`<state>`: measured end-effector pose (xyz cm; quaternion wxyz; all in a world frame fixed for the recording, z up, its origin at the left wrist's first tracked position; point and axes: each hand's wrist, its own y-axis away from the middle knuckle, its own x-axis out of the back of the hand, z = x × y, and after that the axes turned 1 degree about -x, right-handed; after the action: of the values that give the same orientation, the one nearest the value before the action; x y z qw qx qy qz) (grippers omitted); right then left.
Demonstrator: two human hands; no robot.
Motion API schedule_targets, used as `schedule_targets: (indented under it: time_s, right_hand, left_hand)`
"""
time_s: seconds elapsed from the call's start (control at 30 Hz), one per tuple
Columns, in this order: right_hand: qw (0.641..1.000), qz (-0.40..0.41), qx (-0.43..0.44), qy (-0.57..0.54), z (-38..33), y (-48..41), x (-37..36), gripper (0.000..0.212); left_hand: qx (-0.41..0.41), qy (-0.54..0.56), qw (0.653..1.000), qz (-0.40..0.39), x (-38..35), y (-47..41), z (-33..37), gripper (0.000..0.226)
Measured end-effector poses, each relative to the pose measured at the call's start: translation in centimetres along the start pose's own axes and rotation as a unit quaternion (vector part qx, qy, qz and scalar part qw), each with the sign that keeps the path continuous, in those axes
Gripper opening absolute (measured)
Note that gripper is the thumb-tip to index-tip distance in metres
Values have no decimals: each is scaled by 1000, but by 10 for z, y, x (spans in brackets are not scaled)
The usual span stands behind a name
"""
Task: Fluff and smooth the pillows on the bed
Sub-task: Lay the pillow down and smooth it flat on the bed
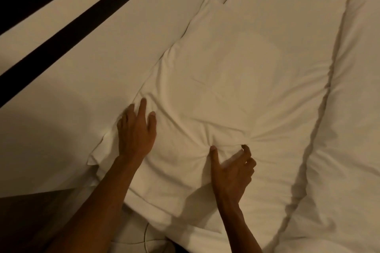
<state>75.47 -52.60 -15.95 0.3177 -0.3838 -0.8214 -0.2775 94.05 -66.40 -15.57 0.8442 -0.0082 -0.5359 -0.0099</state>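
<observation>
A white pillow (226, 80) lies flat on the bed, running from the near edge toward the far upper middle. My left hand (136, 131) rests palm down on the pillow's near left corner, fingers spread, pressing the loose flap of the pillowcase. My right hand (232, 168) is on the near middle of the pillow, thumb and curled fingers pinching a fold of fabric, with creases radiating from the pinch. A second white pillow (287, 16) lies beyond and to the right, partly under the first.
A thick white duvet (349, 129) is bunched along the right side. A pale padded headboard (67, 72) with a dark stripe (82, 20) runs along the left. A thin white cable (147, 238) lies at the bottom by the bed's edge.
</observation>
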Motion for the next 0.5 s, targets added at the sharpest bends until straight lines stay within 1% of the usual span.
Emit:
schedule_targets:
  time_s: [0.1,0.13,0.2,0.27,0.37,0.43,0.5]
  right_hand:
    - [998,37,48,-5,-20,-13,-7,81]
    - [996,42,73,-7,-29,-14,-12,79]
    - [994,25,110,8,-40,-11,-23,78]
    - [992,-3,122,27,-35,-5,-33,76]
    - [992,-34,111,41,-11,-6,-34,75]
    - [995,-38,76,49,-2,-12,-29,76]
    - [996,-24,78,38,-10,-18,-23,77]
  left_hand:
    - [-116,-11,992,55,4,-7,25,53]
    - [-142,-6,989,50,3,-9,33,53]
    - [-170,-3,985,10,-3,-9,38,54]
    - [-183,-20,983,-24,-11,0,28,56]
    - [-182,-25,982,-43,-10,9,1,58]
    - [-166,-28,985,-46,-3,6,-12,60]
    - [-145,-20,989,-32,6,0,-9,62]
